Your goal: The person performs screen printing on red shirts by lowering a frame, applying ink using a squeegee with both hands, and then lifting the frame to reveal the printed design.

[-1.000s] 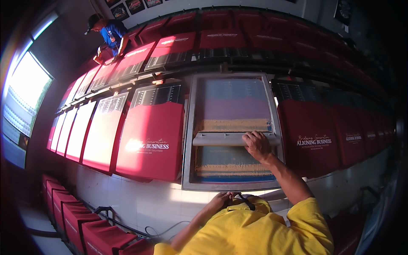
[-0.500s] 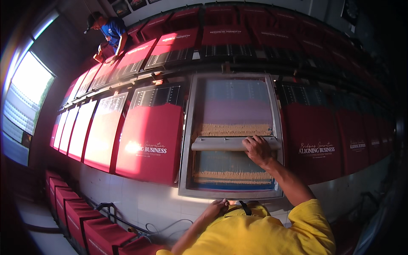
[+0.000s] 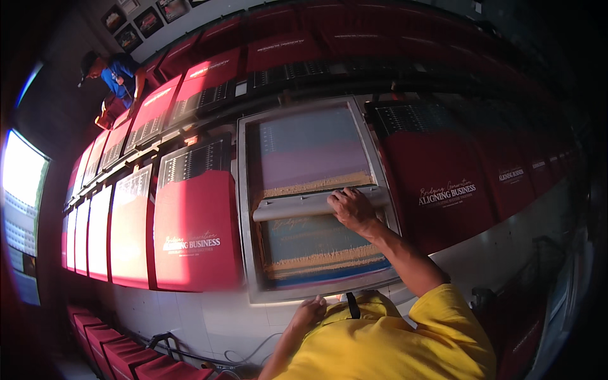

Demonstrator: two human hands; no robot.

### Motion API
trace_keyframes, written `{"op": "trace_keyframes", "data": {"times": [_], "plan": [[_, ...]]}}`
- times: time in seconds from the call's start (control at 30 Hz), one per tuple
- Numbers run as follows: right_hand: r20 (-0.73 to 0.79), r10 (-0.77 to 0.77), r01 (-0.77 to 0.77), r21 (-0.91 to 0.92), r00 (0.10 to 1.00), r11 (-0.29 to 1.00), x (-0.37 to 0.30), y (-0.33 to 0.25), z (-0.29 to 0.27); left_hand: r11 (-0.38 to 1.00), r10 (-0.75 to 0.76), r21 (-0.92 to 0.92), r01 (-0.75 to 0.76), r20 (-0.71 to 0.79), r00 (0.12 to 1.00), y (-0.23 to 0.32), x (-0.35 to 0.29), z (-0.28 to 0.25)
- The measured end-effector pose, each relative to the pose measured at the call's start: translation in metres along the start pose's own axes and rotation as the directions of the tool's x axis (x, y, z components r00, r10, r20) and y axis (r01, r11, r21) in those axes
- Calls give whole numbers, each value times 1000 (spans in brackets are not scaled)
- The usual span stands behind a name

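My right hand [image 3: 353, 209] grips a long pale squeegee [image 3: 288, 206] from above, near its right end. The squeegee lies across a screen-printing frame [image 3: 243, 190] with a grey rim and blue-grey mesh. Tan ink [image 3: 323, 258] forms a ragged band nearer me, and another band runs just beyond the squeegee. Faint tan lettering shows on the mesh on the near side of the squeegee. At the frame's near edge, in front of my waist, my left hand [image 3: 310, 311] is curled closed; its fingers are partly hidden, and what they hold, if anything, cannot be seen.
Red printed fabric pieces lie on boards in rows, among them one left [image 3: 196, 231] and one right [image 3: 437, 183] of the frame. Across the far row, a person in blue [image 3: 120, 82] bends over the boards. Red-covered boards [image 3: 114, 351] and a cable [image 3: 244, 358] are at lower left.
The whole view has swung, so the frame and rows appear farther left and tilted. My right hand stays on the squeegee, which sits at about the same place on the mesh.
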State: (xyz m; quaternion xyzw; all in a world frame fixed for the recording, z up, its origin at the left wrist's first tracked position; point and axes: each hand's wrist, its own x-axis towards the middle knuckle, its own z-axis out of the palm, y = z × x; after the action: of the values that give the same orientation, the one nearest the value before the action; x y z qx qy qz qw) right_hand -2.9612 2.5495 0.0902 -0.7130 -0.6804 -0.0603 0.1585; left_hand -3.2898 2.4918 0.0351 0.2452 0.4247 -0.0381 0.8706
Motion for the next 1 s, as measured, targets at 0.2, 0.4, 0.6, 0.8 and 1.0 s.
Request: {"op": "trace_keyframes", "data": {"times": [0.2, 0.4, 0.6, 0.8, 1.0], "plan": [[52, 79, -83, 85, 996, 993, -9, -14, -16, 997, 49, -62, -47, 37, 998, 2, 3, 1], [313, 265, -355, 279, 912, 892, 23, 7, -38, 727, 331, 537, -427, 270, 904, -14, 37, -42], [592, 163, -445, 368, 789, 816, 23, 4, -58, 830, 288, 405, -384, 278, 916, -14, 46, -47], [286, 30, -85, 184, 958, 979, -74, -73, -51, 999, -39, 10, 38, 122, 992, 6, 10, -7], [97, 27, -29, 21, 995, 999, -110, -99, -29, 604, 362, 530, -596, 484, 797, -16, 48, -49]]}}
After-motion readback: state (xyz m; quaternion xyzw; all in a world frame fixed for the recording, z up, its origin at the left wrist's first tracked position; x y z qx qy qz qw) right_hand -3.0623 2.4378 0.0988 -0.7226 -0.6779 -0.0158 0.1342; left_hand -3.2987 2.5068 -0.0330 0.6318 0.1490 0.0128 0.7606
